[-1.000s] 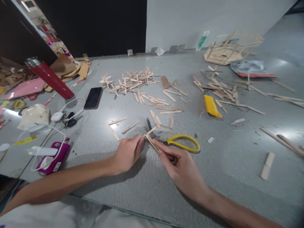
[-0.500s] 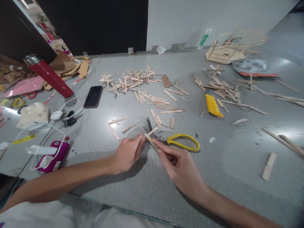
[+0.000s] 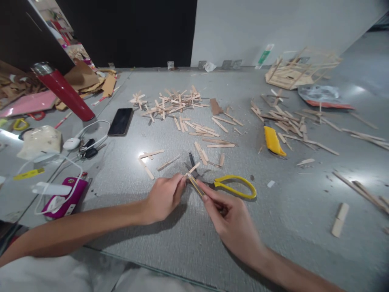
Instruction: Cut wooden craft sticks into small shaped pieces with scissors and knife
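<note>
Just left of the middle, my left hand (image 3: 165,198) is closed, pinching a short wooden craft stick (image 3: 193,168) that points up and to the right. My right hand (image 3: 232,217) is closed round a slim, yellow-edged tube (image 3: 197,185) with a pale tip, slanted up to the left. That tip is at or very near the stick by my left fingertips; whether they touch I cannot tell. Scissors with yellow handles (image 3: 238,188) lie behind the hands, their blades partly hidden. Beside the blades is a dark pen-like tool (image 3: 191,159).
Loose craft sticks (image 3: 176,101) are heaped toward the back. At right are a yellow tool (image 3: 273,140), more sticks and a wooden frame model (image 3: 291,73). A phone (image 3: 120,121), a red bottle (image 3: 65,94), cables and a purple power bank (image 3: 68,198) are at left.
The camera view has shifted slightly. The tube's tip stays by the stick, and both hands keep their grip with hardly any movement.
</note>
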Demonstrator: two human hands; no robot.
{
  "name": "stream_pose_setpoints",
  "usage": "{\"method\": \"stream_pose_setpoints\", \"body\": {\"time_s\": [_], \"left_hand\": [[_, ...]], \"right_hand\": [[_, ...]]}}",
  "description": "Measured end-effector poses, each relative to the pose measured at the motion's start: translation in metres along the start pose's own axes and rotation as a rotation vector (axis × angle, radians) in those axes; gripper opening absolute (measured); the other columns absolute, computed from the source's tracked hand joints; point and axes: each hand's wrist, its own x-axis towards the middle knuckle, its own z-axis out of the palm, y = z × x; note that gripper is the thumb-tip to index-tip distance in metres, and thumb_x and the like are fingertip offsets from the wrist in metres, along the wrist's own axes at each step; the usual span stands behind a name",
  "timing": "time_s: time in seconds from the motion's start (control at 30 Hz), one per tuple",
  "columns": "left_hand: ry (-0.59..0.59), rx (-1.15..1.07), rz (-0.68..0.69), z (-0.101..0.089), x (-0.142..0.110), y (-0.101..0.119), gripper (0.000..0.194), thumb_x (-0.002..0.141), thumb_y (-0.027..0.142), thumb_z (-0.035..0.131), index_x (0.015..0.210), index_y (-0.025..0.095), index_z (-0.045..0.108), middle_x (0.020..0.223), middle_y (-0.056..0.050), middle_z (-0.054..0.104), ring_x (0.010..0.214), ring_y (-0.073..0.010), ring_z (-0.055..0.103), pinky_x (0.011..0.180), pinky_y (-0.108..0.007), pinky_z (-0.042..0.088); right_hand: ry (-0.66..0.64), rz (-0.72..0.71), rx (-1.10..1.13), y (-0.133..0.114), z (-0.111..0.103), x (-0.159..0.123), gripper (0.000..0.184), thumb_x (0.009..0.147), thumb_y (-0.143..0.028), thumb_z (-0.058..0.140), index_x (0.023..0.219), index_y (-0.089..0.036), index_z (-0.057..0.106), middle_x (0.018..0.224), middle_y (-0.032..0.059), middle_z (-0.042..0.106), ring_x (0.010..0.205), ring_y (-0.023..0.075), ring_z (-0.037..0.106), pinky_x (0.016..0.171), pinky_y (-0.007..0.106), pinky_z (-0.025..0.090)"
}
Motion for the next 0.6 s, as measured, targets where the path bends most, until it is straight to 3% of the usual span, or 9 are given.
{"method": "stream_pose_setpoints", "body": {"time_s": [0.27, 0.43, 0.6], "left_hand": [[-0.021, -0.05, 0.027, -0.0012, 0.0011, -0.0006, 0.028, 0.105, 0.027, 0.037, 0.081, 0.02, 0.049, 0.061, 0.006, 0.045, 0.051, -0.0108, 0.038, 0.055, -0.025, 0.029], [0.043, -0.051, -0.021, -0.0031, 0.004, 0.0001, 0.03, 0.105, 0.026, 0.035, 0.079, 0.02, 0.05, 0.057, 0.008, 0.039, 0.048, -0.0105, 0.035, 0.055, -0.024, 0.028], [0.017, -0.101, -0.017, -0.0059, 0.0038, 0.0009, 0.032, 0.105, 0.028, 0.037, 0.078, 0.02, 0.052, 0.055, 0.008, 0.042, 0.047, -0.0096, 0.034, 0.053, -0.023, 0.029]], "right_hand": [[0.023, -0.008, 0.0, 0.0013, 0.0013, -0.0013, 0.039, 0.096, -0.028, 0.056, 0.129, -0.019, 0.075, 0.1, 0.0099, 0.082, 0.077, 0.02, 0.075, 0.068, 0.03, 0.062], [0.074, -0.004, -0.065, 0.0029, 0.0022, -0.0077, 0.041, 0.098, -0.029, 0.054, 0.132, -0.017, 0.073, 0.084, 0.0049, 0.078, 0.055, 0.0136, 0.063, 0.05, 0.023, 0.052], [0.068, -0.001, -0.092, 0.0041, 0.0022, -0.0074, 0.041, 0.098, -0.029, 0.053, 0.131, -0.017, 0.074, 0.079, 0.0039, 0.077, 0.052, 0.0123, 0.057, 0.046, 0.022, 0.048]]}}
